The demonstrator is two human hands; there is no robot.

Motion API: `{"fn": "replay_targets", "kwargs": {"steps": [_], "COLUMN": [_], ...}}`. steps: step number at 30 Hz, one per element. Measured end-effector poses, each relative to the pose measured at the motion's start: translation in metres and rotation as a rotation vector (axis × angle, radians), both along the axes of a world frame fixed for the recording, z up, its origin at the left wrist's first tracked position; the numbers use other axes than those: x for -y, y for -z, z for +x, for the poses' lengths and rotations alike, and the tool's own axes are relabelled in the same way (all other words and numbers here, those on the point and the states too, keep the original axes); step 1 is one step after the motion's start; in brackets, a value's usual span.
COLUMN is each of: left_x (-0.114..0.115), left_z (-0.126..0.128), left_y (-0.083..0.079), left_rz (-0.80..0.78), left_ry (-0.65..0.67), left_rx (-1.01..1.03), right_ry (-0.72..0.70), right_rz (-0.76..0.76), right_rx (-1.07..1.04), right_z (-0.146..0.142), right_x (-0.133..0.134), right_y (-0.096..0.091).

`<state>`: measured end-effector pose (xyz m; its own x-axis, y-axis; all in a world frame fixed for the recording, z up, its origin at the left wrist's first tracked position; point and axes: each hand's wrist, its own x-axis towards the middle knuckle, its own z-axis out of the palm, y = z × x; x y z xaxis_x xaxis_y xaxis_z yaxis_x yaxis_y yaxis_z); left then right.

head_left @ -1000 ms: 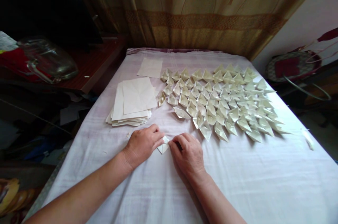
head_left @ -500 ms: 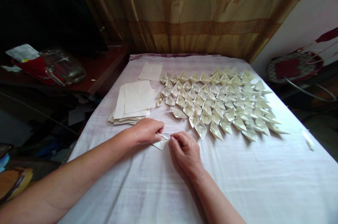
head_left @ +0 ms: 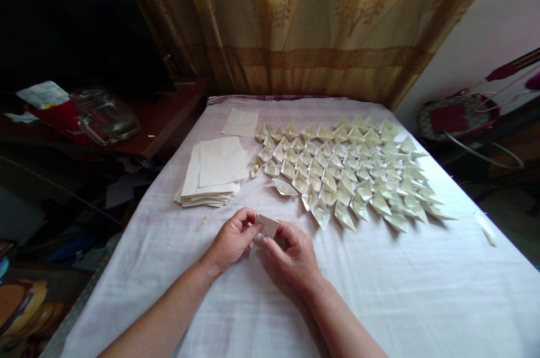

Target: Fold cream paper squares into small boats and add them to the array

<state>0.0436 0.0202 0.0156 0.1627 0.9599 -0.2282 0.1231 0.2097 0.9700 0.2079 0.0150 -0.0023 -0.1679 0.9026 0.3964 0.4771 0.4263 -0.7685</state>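
Observation:
A small folded piece of paper [head_left: 269, 226] is held up between my two hands over the cloth. My left hand [head_left: 236, 237] pinches its left corner between thumb and fingers. On the other side, my right hand [head_left: 294, 251] grips the right edge, its thumb near the lower part. Beyond my hands, many folded paper boats [head_left: 329, 195] stand in close rows. One paper boat [head_left: 285, 187] lies a little apart at the near left of the group. A stack of paper sheets [head_left: 221, 164] sits beyond my left hand.
A single paper sheet [head_left: 240, 122] lies behind the stack on the white tablecloth [head_left: 400, 290]. A small white object [head_left: 486, 229] rests near the right edge. At left, a glass jar [head_left: 107, 116] stands on a brown cabinet [head_left: 169, 116]. A curtain [head_left: 287, 26] hangs behind.
My left hand has drawn back toward me and turned, lifting the folded paper off the cloth. My right hand has closed on the paper's other side. The view has tilted up slightly.

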Motion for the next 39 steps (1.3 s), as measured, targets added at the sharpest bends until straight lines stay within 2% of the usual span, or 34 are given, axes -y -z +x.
{"fn": "replay_targets", "kwargs": {"steps": [2, 3, 4, 9, 11, 14, 18, 24, 28, 32, 39], "left_x": [0.002, 0.003, 0.004, 0.007, 0.008, 0.013, 0.023, 0.035, 0.035, 0.03, 0.025], "left_z": [0.001, 0.0, -0.002, -0.019, -0.026, -0.031, -0.035, -0.042, -0.045, -0.042, -0.028], "left_y": [0.003, 0.003, 0.002, -0.008, -0.009, -0.005, 0.001, -0.002, 0.0, 0.001, -0.004], "left_rz": [-0.016, 0.034, 0.123, 0.795, 0.96, 1.08, 1.05, 0.912, 0.883, 0.768, 0.633], "left_ry": [-0.025, -0.027, -0.023, 0.08, 0.111, 0.109, 0.151, 0.251, 0.284, 0.247, 0.193], "left_rx": [0.033, -0.026, -0.118, -0.65, -0.783, -0.887, -0.986, -1.046, -0.989, -0.925, -1.023], "right_ry": [0.004, 0.007, 0.009, -0.005, -0.003, -0.001, -0.056, -0.131, -0.109, -0.069, 0.048], "right_rz": [0.043, 0.073, 0.104, 0.248, 0.284, 0.289, 0.231, 0.152, 0.112, 0.037, 0.002], "right_rx": [-0.009, 0.001, 0.022, 0.206, 0.261, 0.335, 0.402, 0.409, 0.386, 0.313, 0.323], "right_z": [0.001, 0.002, 0.003, 0.01, 0.009, 0.005, -0.001, -0.002, 0.001, 0.002, -0.006], "right_x": [-0.001, -0.001, -0.002, -0.006, -0.006, -0.003, 0.008, 0.023, 0.024, 0.021, 0.016], "right_y": [0.001, 0.001, 0.002, 0.002, 0.001, -0.001, -0.003, -0.008, -0.006, -0.003, -0.003]}}
